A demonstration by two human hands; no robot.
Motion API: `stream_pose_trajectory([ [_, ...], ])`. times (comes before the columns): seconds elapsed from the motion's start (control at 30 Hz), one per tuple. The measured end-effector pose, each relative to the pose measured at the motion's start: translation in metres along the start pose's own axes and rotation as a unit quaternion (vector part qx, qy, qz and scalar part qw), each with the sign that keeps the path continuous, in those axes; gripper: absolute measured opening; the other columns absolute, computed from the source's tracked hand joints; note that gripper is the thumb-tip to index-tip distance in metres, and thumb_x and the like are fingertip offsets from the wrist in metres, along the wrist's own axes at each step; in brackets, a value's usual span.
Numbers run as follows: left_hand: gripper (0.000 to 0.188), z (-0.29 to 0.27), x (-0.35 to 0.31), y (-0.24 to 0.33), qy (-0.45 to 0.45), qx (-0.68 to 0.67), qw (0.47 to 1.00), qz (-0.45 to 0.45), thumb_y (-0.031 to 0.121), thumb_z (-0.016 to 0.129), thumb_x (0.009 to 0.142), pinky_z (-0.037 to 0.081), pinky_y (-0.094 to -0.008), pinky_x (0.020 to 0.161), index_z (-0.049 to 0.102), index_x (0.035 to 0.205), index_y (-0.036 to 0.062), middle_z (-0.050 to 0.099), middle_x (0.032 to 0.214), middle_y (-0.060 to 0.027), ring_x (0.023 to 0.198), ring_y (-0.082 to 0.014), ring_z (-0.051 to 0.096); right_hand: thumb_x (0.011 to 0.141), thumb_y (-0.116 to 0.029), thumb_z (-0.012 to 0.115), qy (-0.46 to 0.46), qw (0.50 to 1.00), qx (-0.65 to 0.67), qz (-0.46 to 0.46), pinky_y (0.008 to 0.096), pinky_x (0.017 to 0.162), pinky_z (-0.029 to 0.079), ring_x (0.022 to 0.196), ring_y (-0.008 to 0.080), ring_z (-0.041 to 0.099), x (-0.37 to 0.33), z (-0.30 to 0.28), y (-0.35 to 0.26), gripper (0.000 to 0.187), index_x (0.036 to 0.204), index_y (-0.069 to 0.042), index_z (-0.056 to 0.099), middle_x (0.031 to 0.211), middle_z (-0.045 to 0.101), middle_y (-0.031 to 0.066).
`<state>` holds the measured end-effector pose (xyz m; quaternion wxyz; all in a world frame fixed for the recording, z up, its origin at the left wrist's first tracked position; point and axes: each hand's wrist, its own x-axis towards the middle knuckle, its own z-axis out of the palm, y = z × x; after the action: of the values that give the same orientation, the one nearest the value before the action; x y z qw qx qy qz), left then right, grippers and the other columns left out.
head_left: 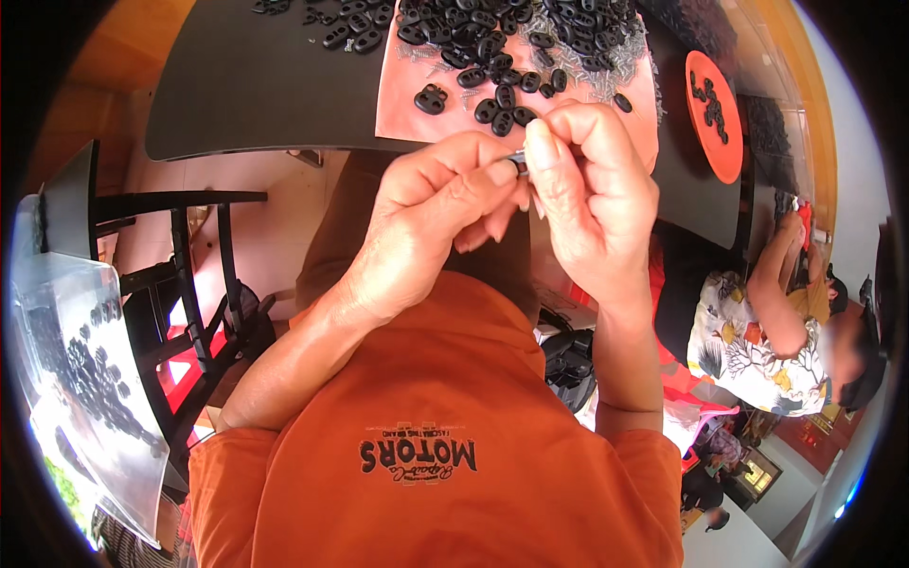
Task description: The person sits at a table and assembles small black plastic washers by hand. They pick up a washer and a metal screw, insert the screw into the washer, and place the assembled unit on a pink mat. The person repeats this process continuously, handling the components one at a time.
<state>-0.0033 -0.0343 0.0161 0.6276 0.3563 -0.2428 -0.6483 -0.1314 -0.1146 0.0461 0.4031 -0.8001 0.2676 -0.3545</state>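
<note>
My left hand and my right hand meet above my lap, at the near edge of the table. Between the left thumb and fingers is a small dark cord lock part, mostly covered. The right thumb and forefinger pinch close against it; whatever they grip is too small to name. Just beyond lie several black two-hole cord locks on a pink sheet. A heap of more cord locks and loose metal springs spreads behind them.
The dark table bends around the sheet. At its right stands an orange-red plate with dark parts on it. A black chair and a clear plastic bin are at left. Another person in a patterned shirt sits at right.
</note>
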Motion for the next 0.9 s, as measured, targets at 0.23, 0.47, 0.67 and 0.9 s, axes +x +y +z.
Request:
stream_pose_trajectory([
  [0.23, 0.022, -0.006, -0.001, 0.000, -0.086, -0.195, 0.966, -0.149, 0.020, 0.050, 0.093, 0.026, -0.0217, 0.046, 0.055, 0.082, 0.0025, 0.049, 0.064, -0.0026, 0.052, -0.0069, 0.039, 0.086, 0.001, 0.060, -0.011, 0.985, -0.076, -0.154, 0.0353, 0.051, 0.046, 0.060, 0.0262, 0.055, 0.003, 0.007, 0.010, 0.011, 0.092, -0.001, 0.051, 0.076, 0.052, 0.0120],
  [0.47, 0.025, 0.001, -0.003, 0.004, -0.048, 0.013, 0.993, -0.110, 0.022, 0.049, 0.094, 0.027, -0.0203, 0.049, 0.060, 0.086, 0.0010, 0.051, 0.066, 0.0001, 0.056, -0.0040, 0.039, 0.088, 0.001, 0.057, 0.017, 0.994, -0.057, -0.092, 0.0336, 0.048, 0.045, 0.058, 0.0241, 0.056, 0.001, 0.008, 0.006, 0.011, 0.095, 0.000, 0.050, 0.076, 0.053, 0.0115],
  [0.67, 0.018, -0.002, -0.005, 0.009, -0.070, 0.134, 0.986, -0.065, 0.013, 0.051, 0.094, 0.035, -0.0214, 0.052, 0.061, 0.085, 0.0001, 0.053, 0.068, 0.0022, 0.059, -0.0045, 0.045, 0.087, 0.002, 0.059, 0.025, 0.991, -0.047, -0.123, 0.0345, 0.052, 0.046, 0.059, 0.0263, 0.056, 0.002, 0.012, 0.011, 0.011, 0.094, -0.001, 0.051, 0.075, 0.054, 0.0114],
  [0.9, 0.020, -0.007, -0.002, 0.011, -0.074, 0.329, 0.941, 0.042, 0.010, 0.054, 0.093, 0.037, -0.0235, 0.053, 0.056, 0.077, -0.0019, 0.053, 0.067, 0.0015, 0.060, -0.0055, 0.044, 0.087, 0.002, 0.062, -0.004, 0.986, -0.065, -0.154, 0.0267, 0.053, 0.044, 0.058, 0.0153, 0.054, 0.004, 0.015, 0.014, 0.008, 0.090, 0.002, 0.055, 0.076, 0.056, 0.0094],
])
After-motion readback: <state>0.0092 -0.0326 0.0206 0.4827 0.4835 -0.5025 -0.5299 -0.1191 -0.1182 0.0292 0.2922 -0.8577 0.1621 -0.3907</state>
